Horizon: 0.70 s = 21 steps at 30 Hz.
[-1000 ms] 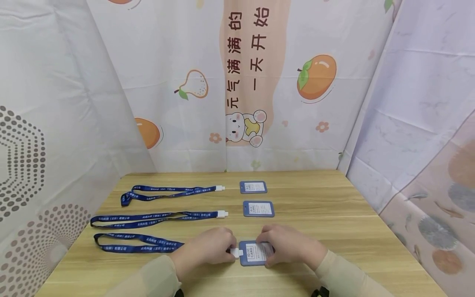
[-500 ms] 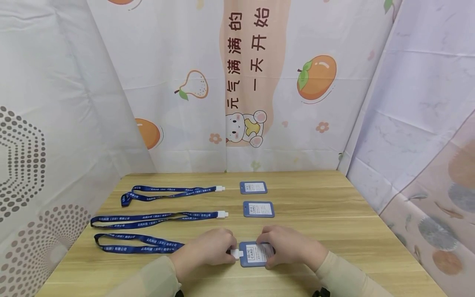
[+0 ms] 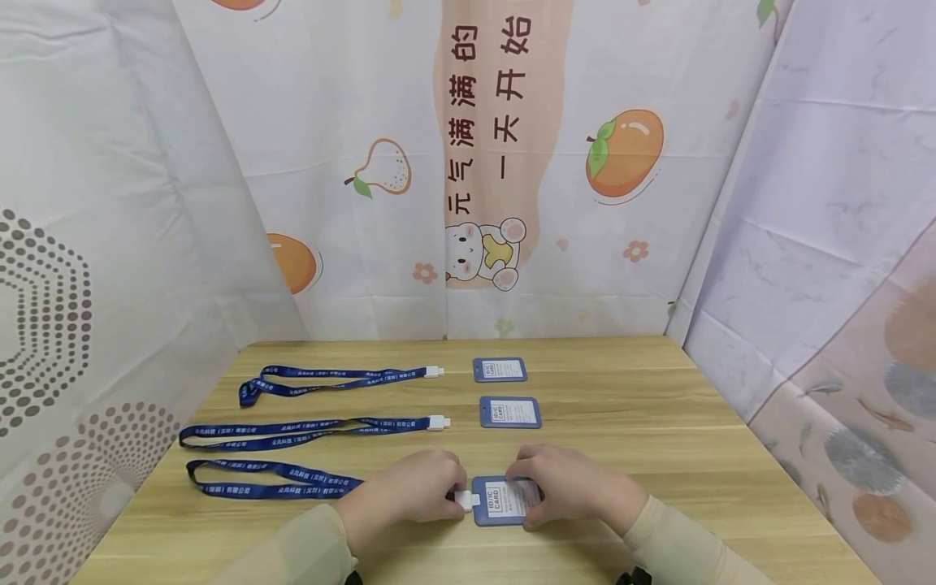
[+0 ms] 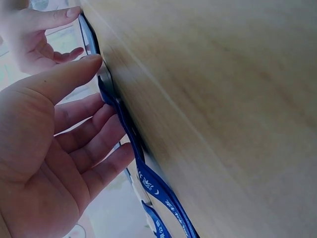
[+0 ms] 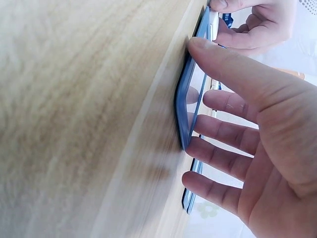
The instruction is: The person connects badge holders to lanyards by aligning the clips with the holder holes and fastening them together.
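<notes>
On the near part of the table, my left hand pinches the white plastic clip at the end of a blue lanyard. The lanyard strap trails off to the left, partly hidden behind the hand. My right hand grips the right end of a blue ID card holder, thumb at its near edge and fingers at its far edge. The clip's tip overlaps the left, slotted end of the holder. In the right wrist view the holder lies low along the tabletop, with thumb and fingers around it.
Farther back lie two more blue lanyards, a middle one and a far one, clips pointing right. Facing them are a middle card holder and a far card holder. Printed curtains surround the wooden table.
</notes>
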### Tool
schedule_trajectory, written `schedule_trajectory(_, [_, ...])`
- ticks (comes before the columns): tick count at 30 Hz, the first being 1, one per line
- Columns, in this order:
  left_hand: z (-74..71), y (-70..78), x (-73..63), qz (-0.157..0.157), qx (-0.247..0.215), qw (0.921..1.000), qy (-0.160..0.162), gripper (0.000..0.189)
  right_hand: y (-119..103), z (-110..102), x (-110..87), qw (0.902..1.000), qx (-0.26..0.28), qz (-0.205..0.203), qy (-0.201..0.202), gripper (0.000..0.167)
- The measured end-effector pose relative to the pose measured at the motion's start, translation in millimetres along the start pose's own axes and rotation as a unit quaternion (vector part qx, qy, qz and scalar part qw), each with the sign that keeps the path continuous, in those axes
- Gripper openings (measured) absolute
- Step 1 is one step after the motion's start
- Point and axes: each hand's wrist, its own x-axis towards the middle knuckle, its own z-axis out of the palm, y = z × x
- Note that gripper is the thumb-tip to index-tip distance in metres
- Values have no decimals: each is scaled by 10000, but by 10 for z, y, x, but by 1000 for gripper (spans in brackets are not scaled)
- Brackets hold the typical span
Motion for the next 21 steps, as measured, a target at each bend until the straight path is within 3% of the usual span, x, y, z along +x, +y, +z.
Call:
schedule_trajectory(10, [-57,-7,-13,-128,-307,9994,19,17,35,-17,-19,9999,70,13,106,62])
schedule_trajectory(17, [-164,-21,-48,-345,-462,9981,200,31,59,-91,-42,9993,29,-206,308,65])
schedule_trajectory(21, [-225,-41,-59,-307,-548,9974,348,33,53,-157,-53,9993,112,-83,336,63])
